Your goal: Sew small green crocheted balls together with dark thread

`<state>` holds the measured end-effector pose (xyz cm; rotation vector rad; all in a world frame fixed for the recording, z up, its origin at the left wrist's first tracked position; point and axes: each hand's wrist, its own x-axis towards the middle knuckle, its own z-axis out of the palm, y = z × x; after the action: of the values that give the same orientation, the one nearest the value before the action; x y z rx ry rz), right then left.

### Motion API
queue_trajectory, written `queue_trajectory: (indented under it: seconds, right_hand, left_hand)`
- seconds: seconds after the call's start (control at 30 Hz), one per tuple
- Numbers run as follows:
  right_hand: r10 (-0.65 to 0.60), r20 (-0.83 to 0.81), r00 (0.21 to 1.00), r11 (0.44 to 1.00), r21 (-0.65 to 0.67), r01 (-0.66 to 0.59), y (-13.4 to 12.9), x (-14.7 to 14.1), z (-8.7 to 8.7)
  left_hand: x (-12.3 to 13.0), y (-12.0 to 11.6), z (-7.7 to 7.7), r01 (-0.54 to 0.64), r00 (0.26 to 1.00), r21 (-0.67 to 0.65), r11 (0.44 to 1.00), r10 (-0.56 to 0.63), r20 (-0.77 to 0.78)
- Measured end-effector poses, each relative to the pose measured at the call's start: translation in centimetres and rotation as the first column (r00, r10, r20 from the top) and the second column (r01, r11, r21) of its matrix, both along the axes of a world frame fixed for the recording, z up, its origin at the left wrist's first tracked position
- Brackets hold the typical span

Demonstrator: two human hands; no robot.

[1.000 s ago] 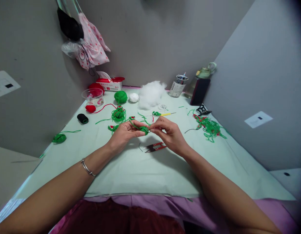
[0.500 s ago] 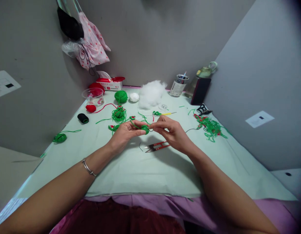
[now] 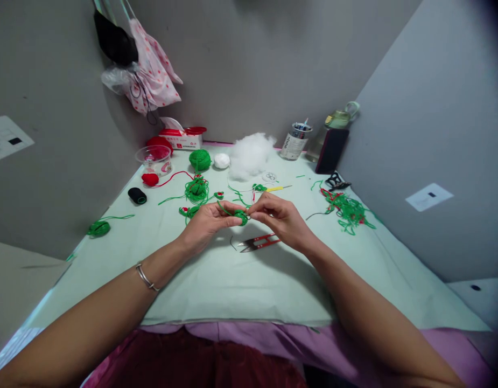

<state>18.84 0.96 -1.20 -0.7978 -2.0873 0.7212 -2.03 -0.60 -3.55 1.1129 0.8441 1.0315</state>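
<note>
Between thumb and fingers, my left hand (image 3: 208,222) pinches a small green yarn piece (image 3: 241,216) above the middle of the table. The fingertips of my right hand (image 3: 275,215) are pressed together at that piece's right edge; whatever they grip is too small to make out. Thread snips (image 3: 259,242) with red handles lie just below the hands, beside a short dark thread (image 3: 232,243). Behind my hands are a yellow-handled hook (image 3: 276,188) and a green yarn bundle (image 3: 196,189).
A heap of white stuffing (image 3: 252,155), a green yarn ball (image 3: 200,160) and a clear tub (image 3: 155,161) stand at the back. Tangled green and red scraps (image 3: 348,211) lie right, near a leaning phone (image 3: 332,151) and a pen can (image 3: 296,143). A black spool (image 3: 137,196) is left.
My right hand has moved slightly left, closer to the green piece and my left hand. My left hand is almost unmoved and still pinches the piece.
</note>
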Motion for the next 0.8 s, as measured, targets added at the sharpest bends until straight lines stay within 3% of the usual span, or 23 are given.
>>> queue_trajectory:
  seconds: [0.13,0.27,0.4,0.53,0.63,0.8]
  right_hand:
    - [-0.001,-0.021,1.000,1.000,0.010,0.001,-0.3,-0.6,-0.4]
    - [-0.089,-0.021,0.996,0.996,0.025,0.090,-0.1,-0.8,-0.8]
    - [-0.133,-0.031,0.991,0.989,-0.067,0.130,0.1,-0.7,-1.2]
    - [-0.145,-0.092,0.985,0.983,-0.126,0.133,-0.2,-1.0,-1.5]
    - [-0.118,-0.056,0.991,0.992,-0.044,0.116,-0.5,-1.2,-1.6]
    - [-0.213,0.126,0.969,0.943,0.284,0.170,-0.8,-1.2,-1.6]
  left_hand:
    - [0.2,0.0,-0.8,0.029,0.999,0.002,1.000,-0.029,0.015]
    - [0.5,0.0,-1.1,-0.007,1.000,0.011,1.000,0.006,0.031]
    - [0.5,0.0,-0.9,-0.100,0.994,0.037,0.994,0.098,0.051]
    - [0.6,-0.1,-0.9,-0.103,0.995,0.076,0.992,0.103,-0.002]
    - [0.6,-0.1,-1.2,-0.082,0.995,0.075,0.994,0.086,-0.044]
    - [0.8,0.1,-1.4,-0.127,0.987,0.085,0.988,0.134,-0.089]
